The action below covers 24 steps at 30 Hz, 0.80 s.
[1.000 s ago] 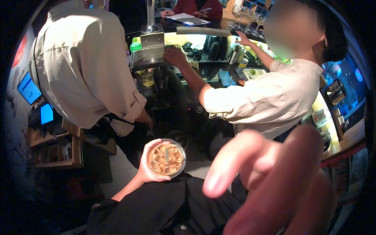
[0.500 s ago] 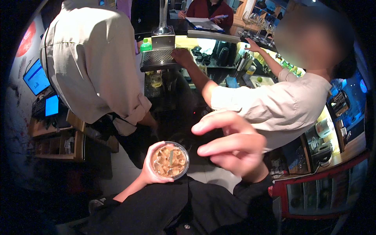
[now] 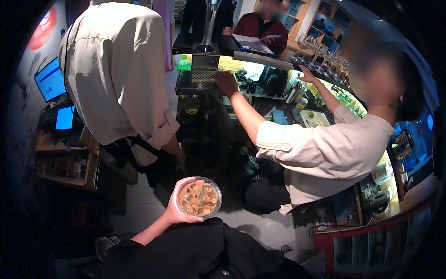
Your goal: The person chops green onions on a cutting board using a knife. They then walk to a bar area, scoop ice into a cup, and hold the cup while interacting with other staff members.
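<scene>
A clear plastic cup of iced, milky brown drink (image 3: 200,199) is held upright in front of my body. My left hand (image 3: 175,204) wraps round its left side, fingers closed on the wall. Ice cubes crowd the surface, and a short greenish strip, perhaps a straw, stands among them. No lid shows on the cup. My right hand is out of sight.
A co-worker in a beige shirt (image 3: 320,149) stands at the right, one hand on a drip tray (image 3: 197,83) under a metal tap. Another (image 3: 116,69) stands at the left with back turned. Beyond the counter, a person in dark red (image 3: 260,28) holds a clipboard.
My right hand, raised with bent fingers beside the cup, has dropped out of view. The cup stays in my left hand, nearly in place. The view has tilted slightly.
</scene>
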Motion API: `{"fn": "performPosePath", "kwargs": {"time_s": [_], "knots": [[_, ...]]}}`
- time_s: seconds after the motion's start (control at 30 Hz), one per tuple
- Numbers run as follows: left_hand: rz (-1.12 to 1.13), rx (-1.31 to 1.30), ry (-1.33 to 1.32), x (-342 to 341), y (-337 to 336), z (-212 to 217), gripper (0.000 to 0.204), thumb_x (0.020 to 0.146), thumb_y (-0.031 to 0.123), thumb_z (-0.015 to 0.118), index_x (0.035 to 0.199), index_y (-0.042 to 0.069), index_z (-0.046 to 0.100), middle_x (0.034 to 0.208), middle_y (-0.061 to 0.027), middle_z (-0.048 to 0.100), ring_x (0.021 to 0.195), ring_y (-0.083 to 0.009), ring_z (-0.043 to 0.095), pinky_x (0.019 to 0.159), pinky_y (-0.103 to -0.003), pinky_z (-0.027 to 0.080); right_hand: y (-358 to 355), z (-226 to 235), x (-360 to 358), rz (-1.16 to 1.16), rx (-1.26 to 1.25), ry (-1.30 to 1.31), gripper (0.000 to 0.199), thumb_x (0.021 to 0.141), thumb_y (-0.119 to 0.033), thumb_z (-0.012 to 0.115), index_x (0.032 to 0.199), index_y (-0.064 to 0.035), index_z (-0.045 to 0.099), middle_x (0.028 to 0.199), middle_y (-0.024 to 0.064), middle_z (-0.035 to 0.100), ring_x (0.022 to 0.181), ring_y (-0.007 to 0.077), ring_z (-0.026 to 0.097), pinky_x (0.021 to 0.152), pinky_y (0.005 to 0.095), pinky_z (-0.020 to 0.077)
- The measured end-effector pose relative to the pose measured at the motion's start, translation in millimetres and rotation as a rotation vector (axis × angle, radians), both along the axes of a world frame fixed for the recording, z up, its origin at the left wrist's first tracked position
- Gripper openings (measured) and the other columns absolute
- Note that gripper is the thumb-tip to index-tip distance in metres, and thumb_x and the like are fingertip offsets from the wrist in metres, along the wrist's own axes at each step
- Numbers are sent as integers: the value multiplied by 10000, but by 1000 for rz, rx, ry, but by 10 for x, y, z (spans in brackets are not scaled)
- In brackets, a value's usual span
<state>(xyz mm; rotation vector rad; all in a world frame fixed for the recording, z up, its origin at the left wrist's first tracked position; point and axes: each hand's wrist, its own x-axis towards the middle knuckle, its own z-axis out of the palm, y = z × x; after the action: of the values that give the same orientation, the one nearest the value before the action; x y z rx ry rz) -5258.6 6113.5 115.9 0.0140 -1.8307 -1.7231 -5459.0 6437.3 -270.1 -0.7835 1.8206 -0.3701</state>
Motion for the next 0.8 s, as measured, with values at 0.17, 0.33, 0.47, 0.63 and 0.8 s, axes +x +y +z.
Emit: {"fn": "performPosePath", "kwargs": {"time_s": [0.17, 0.33, 0.47, 0.63, 0.8], "knots": [[-7, -26, -7, -9, 2, -12, 1165, 514, 252, 1001, 1438, 28, 329, 1414, -137, 459, 1327, -258, 479, 1129, -401, 368, 202, 211, -310, -104, 308, -61, 332, 997, -316, 533, 1172, -90, 703, 1040, 76, 706, 1002, 223, 649, 904, 384, 502], [38, -76, -17, 54, 16, 20, 1171, 505, 275, 1001, 1439, 30, 339, 1419, -130, 443, 1331, -251, 472, 1135, -401, 361, -8, 419, -479, -358, 300, 86, 427, 1017, -390, 476, 1084, -72, 754, 821, 77, 755, 784, 210, 708, 756, 386, 555], [64, -39, -12, 100, -27, 92, 1185, 493, 278, 996, 1446, 31, 337, 1438, -125, 413, 1345, -248, 455, 1143, -398, 354, -108, 323, -345, -568, 6, -103, 280, 941, -261, 643, 1028, -6, 720, 860, 117, 750, 715, 195, 705, 618, 330, 563], [50, -62, -24, 124, -127, 240, 1199, 482, 288, 992, 1458, 27, 345, 1448, -122, 402, 1343, -246, 452, 1140, -392, 357, -301, 205, -143, -463, 16, -129, 292, 883, -264, 710, 1035, -14, 705, 894, 111, 742, 725, 197, 711, 598, 342, 557], [27, -70, -12, 126, -138, 358, 1193, 482, 293, 994, 1458, 38, 356, 1444, -119, 422, 1333, -242, 463, 1136, -392, 365, -290, 107, -147, -314, 17, -115, 382, 879, -290, 677, 1123, 3, 668, 942, 138, 742, 775, 254, 713, 707, 381, 570]]}}
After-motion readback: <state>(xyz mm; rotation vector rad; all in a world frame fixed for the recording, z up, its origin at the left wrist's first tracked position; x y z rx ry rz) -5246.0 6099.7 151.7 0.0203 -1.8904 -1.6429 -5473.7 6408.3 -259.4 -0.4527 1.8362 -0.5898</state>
